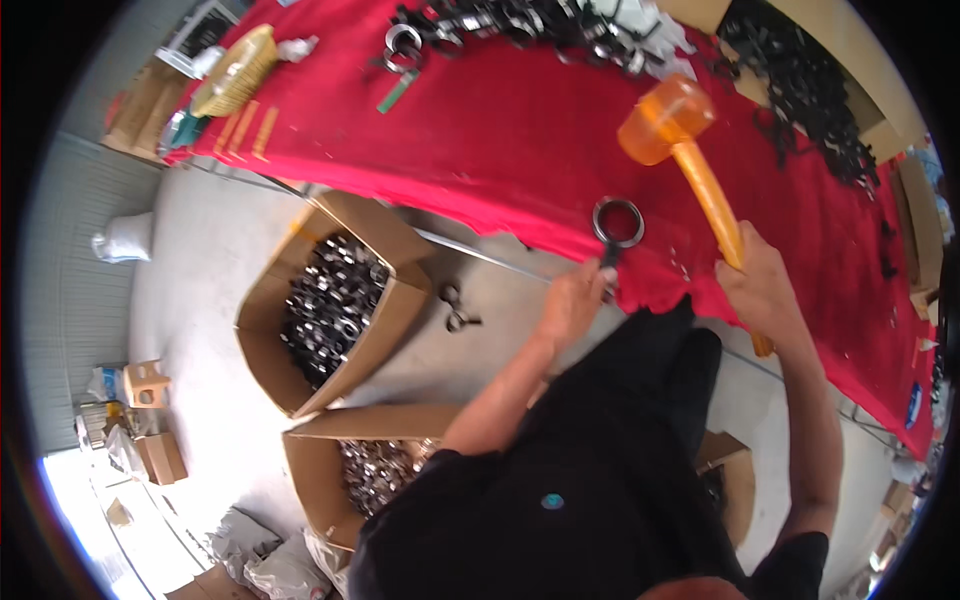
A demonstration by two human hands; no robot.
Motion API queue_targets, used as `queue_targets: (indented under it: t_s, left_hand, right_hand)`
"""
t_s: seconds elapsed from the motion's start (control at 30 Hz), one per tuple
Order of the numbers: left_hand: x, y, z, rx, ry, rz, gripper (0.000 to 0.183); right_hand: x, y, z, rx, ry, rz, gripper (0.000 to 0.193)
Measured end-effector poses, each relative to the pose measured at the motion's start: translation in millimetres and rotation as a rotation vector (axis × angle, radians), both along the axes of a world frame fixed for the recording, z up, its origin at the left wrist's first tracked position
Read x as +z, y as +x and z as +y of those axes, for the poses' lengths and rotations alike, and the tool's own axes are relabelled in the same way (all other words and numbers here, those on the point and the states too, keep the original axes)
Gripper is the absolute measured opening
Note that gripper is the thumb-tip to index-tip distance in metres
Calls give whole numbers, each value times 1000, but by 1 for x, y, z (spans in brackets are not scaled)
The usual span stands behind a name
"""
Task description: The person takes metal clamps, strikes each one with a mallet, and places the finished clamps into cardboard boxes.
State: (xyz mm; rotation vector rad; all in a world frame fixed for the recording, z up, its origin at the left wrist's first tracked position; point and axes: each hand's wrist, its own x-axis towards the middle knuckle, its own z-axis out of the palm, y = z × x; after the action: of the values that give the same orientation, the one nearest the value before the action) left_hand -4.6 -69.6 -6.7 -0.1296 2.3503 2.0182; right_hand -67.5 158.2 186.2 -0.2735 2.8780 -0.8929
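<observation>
My right hand [760,280] is wrapped round the wooden handle of a mallet [672,115], whose translucent orange head is raised over the red cloth. In my left hand [577,303] is the black handle of a metal ring [619,222], held near the front edge of the table. The ring lies on or just above the cloth, though I cannot tell which. The mallet head is apart from it, further back. Along the far side lies a heap of similar black-handled rings [520,25], with one ring [403,42] at its left end beside a green strip [398,91].
A yellow basket [235,75] stands at the table's [480,130] far left, near several wooden sticks [265,133]. At right, a carton [880,140] spills black parts. Below are a carton of black-and-metal parts [335,310], another of shiny parts [305,480], and loose parts [457,310] on the floor.
</observation>
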Motion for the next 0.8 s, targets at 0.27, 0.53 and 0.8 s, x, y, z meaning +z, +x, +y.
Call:
queue_targets:
  t_s: [0.27,0.53,0.8]
  left_hand:
    - [22,72,-99,216,-175,70,12]
    - [39,97,-329,398,-1293,-531,52]
    - [90,-163,-422,641,-835,292,84]
  right_hand:
    - [3,16,44,-377,-580,-53,13]
    - [-29,-12,19,-367,-706,-18,17]
    - [-77,-57,-37,-190,-235,-204,75]
